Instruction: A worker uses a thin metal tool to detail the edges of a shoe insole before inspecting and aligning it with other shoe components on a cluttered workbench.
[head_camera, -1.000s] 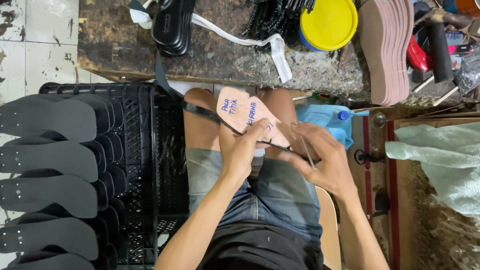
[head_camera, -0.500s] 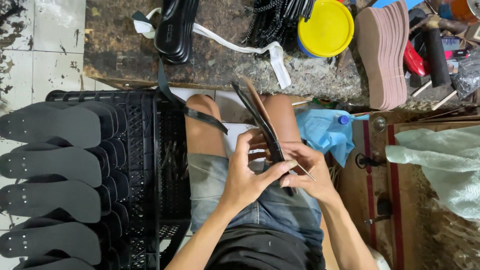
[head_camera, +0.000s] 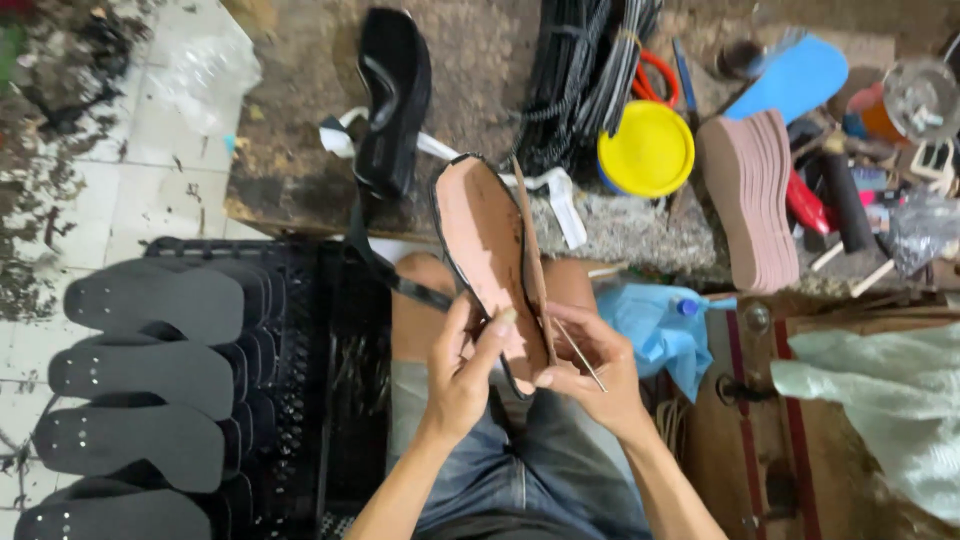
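Above the cluttered workbench (head_camera: 300, 190), the pink insole (head_camera: 485, 250) (printed side up a second ago) has been flipped, gripped by left hand (head_camera: 462, 372) and right hand (head_camera: 590, 372), which also pinches a thin needle (head_camera: 580, 355).

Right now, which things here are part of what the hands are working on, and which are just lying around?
In hand:
- pink insole with black edging, gripped by left hand
- thin tool in right hand
- black strap hanging from the insole

Lying about:
- black soles stacked beside a black crate
- yellow lid
- stack of pink soles
- black cords
- blue bag
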